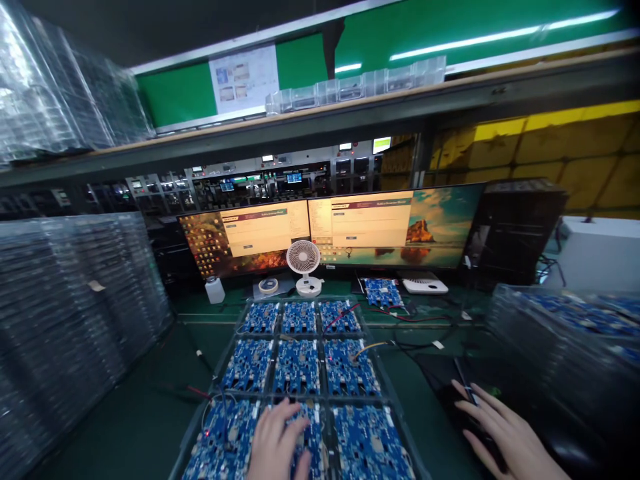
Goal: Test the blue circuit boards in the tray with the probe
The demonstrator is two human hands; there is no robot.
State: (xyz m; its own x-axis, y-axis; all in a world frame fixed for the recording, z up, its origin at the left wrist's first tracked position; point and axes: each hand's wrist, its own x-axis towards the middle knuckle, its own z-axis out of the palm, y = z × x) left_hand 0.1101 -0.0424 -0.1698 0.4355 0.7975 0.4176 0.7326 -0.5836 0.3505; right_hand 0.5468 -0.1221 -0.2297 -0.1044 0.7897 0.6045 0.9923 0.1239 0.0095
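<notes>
At bench front edge: left hand (278, 441), fingers (286, 411) spread and laid flat on the middle board (306, 440) of the tray's (220, 363) near row, gripping nothing; the flat press seems to steady the board in its pocket. Right hand (505, 433), fingers (475, 400) loosely extended, draped over a dark mouse (463, 417) on a black mat (530, 400) toward the right edge, resting rather than clasping. Tray: nine blue boards in a three-by-three grid, centred before the person, several trailing red and yellow wires. Behind, toward the back edge: small fan (304, 263), tape roll (269, 286), two monitors (330, 233) facing the seat. Clear tray stacks (75, 313) flank the left and right edges, within reach.
</notes>
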